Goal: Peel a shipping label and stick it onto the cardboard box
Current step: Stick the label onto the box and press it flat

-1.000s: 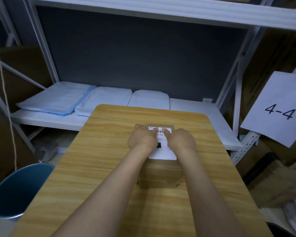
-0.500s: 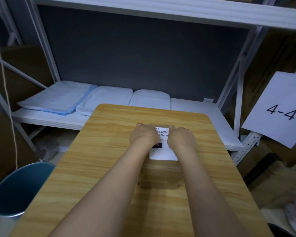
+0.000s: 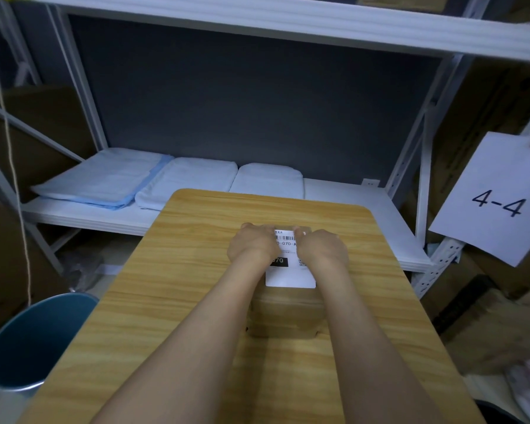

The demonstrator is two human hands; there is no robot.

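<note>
A small cardboard box (image 3: 285, 316) stands in the middle of the wooden table (image 3: 166, 301). A white shipping label (image 3: 289, 278) with a barcode and a black block lies flat on its top. My left hand (image 3: 251, 246) rests on the label's far left part and my right hand (image 3: 322, 247) on its far right part, with a strip of label showing between them. Both hands have their fingers curled downward at the box's far edge. The fingertips are hidden behind the backs of the hands.
A blue bin (image 3: 28, 341) stands on the floor at the left of the table. Behind the table a white shelf (image 3: 349, 203) carries folded white and blue cloths (image 3: 104, 179). A paper sign reading 4-4 (image 3: 496, 203) hangs at the right, with cartons beyond it.
My hands have slid apart and a little toward the label's far end, uncovering more of the barcode and print between them. The box has not moved.
</note>
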